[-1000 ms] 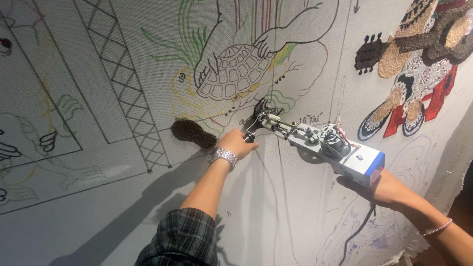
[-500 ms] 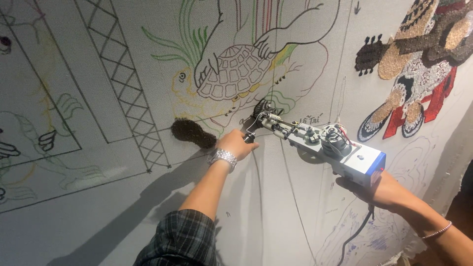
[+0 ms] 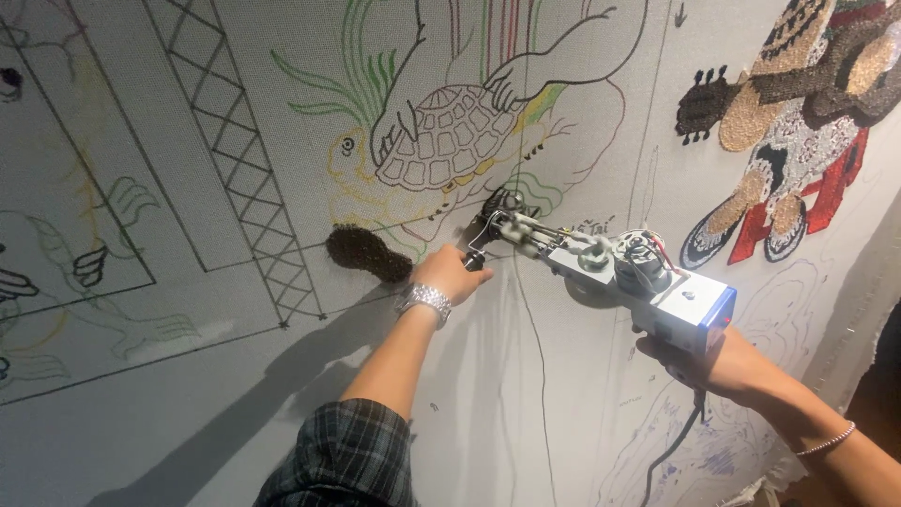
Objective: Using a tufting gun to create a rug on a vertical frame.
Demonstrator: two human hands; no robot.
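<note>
Head view, silver-and-blue tufting gun (image 3: 619, 272), front end blurred, left hand (image 3: 450, 272) seemingly gripping its front handle, right hand (image 3: 718, 361) clasping the rear

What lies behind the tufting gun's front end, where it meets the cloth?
Behind the tufting gun hangs the stretched cloth with a drawn turtle. The left hand grips the front handle; the right hand holds the rear. The needle's contact spot is hidden.
</note>
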